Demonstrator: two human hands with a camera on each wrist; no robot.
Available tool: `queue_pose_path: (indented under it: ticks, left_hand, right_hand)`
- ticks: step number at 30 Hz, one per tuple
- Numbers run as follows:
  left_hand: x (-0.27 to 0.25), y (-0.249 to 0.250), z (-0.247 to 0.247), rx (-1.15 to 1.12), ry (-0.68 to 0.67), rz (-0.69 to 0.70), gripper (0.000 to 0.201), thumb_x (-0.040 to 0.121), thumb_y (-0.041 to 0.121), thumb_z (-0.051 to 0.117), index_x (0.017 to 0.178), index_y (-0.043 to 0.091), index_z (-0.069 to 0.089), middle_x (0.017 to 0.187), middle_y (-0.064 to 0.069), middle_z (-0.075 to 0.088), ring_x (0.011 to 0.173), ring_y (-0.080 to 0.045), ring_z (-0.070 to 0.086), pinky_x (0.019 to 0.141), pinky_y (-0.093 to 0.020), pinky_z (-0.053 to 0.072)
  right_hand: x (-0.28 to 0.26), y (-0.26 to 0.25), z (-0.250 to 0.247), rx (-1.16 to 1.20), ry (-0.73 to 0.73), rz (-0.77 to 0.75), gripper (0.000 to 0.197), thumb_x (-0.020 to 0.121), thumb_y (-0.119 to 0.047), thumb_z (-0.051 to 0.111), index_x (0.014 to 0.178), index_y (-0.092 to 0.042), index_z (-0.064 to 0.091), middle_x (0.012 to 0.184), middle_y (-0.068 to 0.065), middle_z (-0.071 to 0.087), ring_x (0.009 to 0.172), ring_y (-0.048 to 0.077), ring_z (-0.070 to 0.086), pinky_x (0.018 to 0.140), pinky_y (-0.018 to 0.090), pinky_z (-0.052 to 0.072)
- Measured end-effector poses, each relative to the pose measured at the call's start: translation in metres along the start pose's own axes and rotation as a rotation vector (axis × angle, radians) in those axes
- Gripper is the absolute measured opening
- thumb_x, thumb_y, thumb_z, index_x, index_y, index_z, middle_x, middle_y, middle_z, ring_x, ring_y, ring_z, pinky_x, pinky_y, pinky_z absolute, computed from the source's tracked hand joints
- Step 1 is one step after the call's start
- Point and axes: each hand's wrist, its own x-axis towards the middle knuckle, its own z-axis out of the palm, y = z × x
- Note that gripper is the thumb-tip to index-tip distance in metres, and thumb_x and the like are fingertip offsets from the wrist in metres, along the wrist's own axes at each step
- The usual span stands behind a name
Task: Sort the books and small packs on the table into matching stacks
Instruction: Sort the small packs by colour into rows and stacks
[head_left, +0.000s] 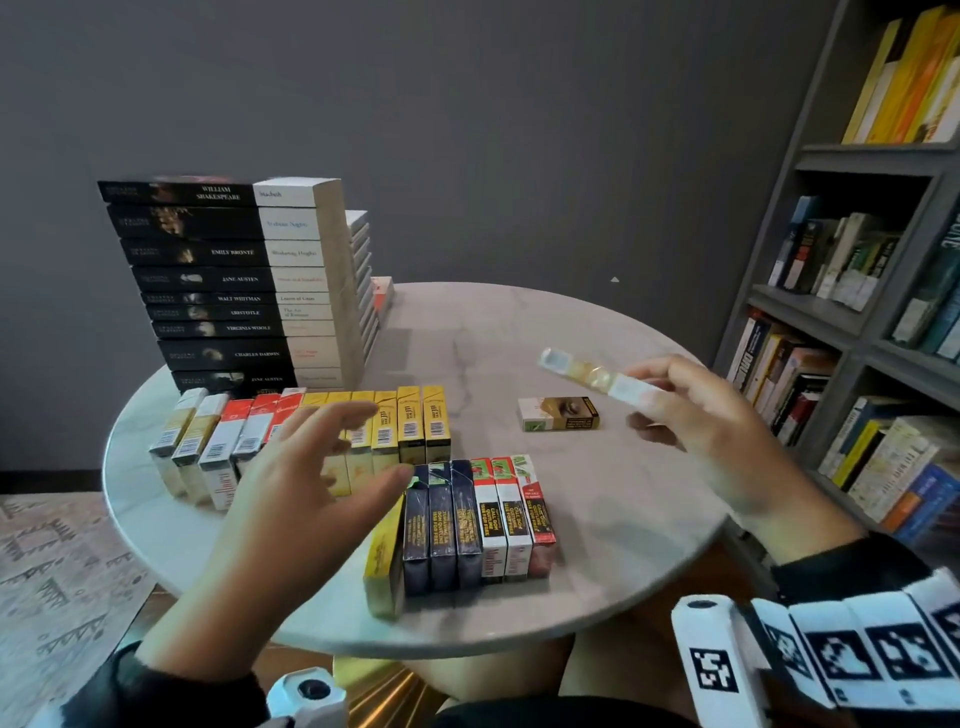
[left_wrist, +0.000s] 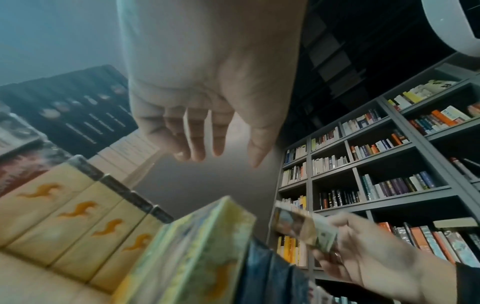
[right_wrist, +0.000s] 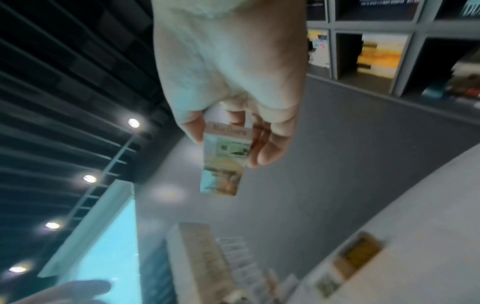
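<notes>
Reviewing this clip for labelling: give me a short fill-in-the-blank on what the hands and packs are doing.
1. The right hand holds a white-and-gold pack ___ the table.
2. The left hand holds ___.
3. One pack lies alone, ___ on the table.
4. The book stack stands ___ the rows of packs.

Answers: above; nothing; flat; behind

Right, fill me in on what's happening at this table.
A person is sorting cigarette packs on a round table. The right hand holds a white-and-gold pack in the air. The left hand hovers open over rows of grouped packs. One pack lies apart, and a book stack stands behind.
</notes>
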Motion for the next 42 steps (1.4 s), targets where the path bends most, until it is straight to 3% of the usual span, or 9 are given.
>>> queue_pose_path:
  ticks: [5,8,12,17,23,29,33,36,42]
  left_hand:
    - [-0.003,0.031,0.005,-0.067,-0.068,0.314,0.07,0.062,0.058,0.064,0.126,0.054,0.037,0.122,0.03,0.045,0.114,0.008,0.046,0.086,-0.017,0.042]
    - [-0.003,0.038,0.005,-0.18,-0.078,0.367,0.044,0.068,0.047,0.065,0.11,0.048,0.053,0.101,0.024,0.06,0.09,0.005,0.06,0.073,-0.009,0.045]
    - [-0.004,0.034,0.001,-0.249,0.021,0.286,0.019,0.069,0.045,0.062,0.085,0.035,0.062,0.067,0.016,0.061,0.055,0.001,0.053,0.051,-0.007,0.036]
    - [-0.004,0.028,-0.006,-0.339,0.122,0.133,0.025,0.063,0.05,0.058,0.079,0.032,0.063,0.064,0.003,0.06,0.049,-0.003,0.048,0.044,-0.011,0.035]
    - [-0.003,0.02,-0.011,-0.509,0.129,0.041,0.03,0.062,0.044,0.05,0.083,0.029,0.066,0.07,0.003,0.063,0.059,-0.002,0.053,0.05,-0.007,0.039]
    - [-0.004,0.01,-0.01,-0.543,0.13,-0.001,0.027,0.062,0.04,0.055,0.083,0.027,0.065,0.072,0.007,0.067,0.059,-0.002,0.057,0.051,-0.009,0.043]
    - [-0.004,0.008,-0.01,-0.517,0.123,-0.003,0.017,0.068,0.026,0.06,0.083,0.02,0.064,0.072,0.005,0.067,0.056,-0.002,0.058,0.048,-0.007,0.042]
    - [-0.004,0.007,-0.009,-0.507,0.112,0.011,0.025,0.065,0.037,0.059,0.084,0.021,0.064,0.074,0.004,0.068,0.057,-0.004,0.059,0.047,-0.008,0.042]
    - [-0.005,0.01,0.0,-0.513,0.068,0.013,0.028,0.063,0.044,0.056,0.084,0.026,0.065,0.077,0.003,0.068,0.059,-0.007,0.059,0.049,-0.011,0.044]
  right_hand:
    - [-0.007,-0.037,0.028,0.041,-0.484,-0.076,0.038,0.065,-0.045,0.059,0.094,-0.023,0.069,0.087,0.0,0.066,0.08,0.005,0.061,0.071,0.018,0.05]
    - [0.0,-0.043,0.038,0.057,-0.598,-0.061,0.043,0.061,-0.047,0.067,0.098,-0.025,0.067,0.085,-0.006,0.063,0.079,0.003,0.06,0.071,0.017,0.049]
    - [0.025,-0.042,0.033,0.026,-0.523,0.009,0.059,0.064,-0.076,0.058,0.097,-0.028,0.068,0.089,-0.01,0.066,0.086,0.007,0.061,0.079,0.023,0.05]
    - [0.073,-0.011,0.021,-0.43,-0.28,0.234,0.03,0.092,-0.037,0.054,0.115,-0.018,0.059,0.109,-0.004,0.06,0.107,0.017,0.054,0.08,0.026,0.043]
    - [0.097,0.009,0.026,-1.018,-0.882,0.587,0.051,0.1,-0.038,0.038,0.146,-0.021,0.026,0.147,0.003,0.036,0.134,0.022,0.034,0.099,0.03,0.026]
    - [0.101,0.015,0.037,-1.076,-0.878,0.699,0.06,0.099,-0.033,0.044,0.15,-0.029,0.013,0.148,0.009,0.033,0.133,0.027,0.034,0.1,0.032,0.03]
    - [0.105,0.017,0.027,-1.121,-0.879,0.648,0.046,0.095,-0.039,0.049,0.138,-0.031,0.034,0.145,0.005,0.041,0.129,0.026,0.041,0.108,0.039,0.031]
    - [0.1,0.014,0.018,-1.214,-0.766,0.588,0.067,0.09,-0.047,0.055,0.147,-0.034,0.023,0.147,0.0,0.039,0.131,0.023,0.04,0.11,0.038,0.032]
    - [0.082,0.038,0.019,-1.179,-0.685,0.417,0.051,0.082,-0.033,0.066,0.128,-0.03,0.044,0.122,0.001,0.055,0.105,0.023,0.059,0.085,0.033,0.048]
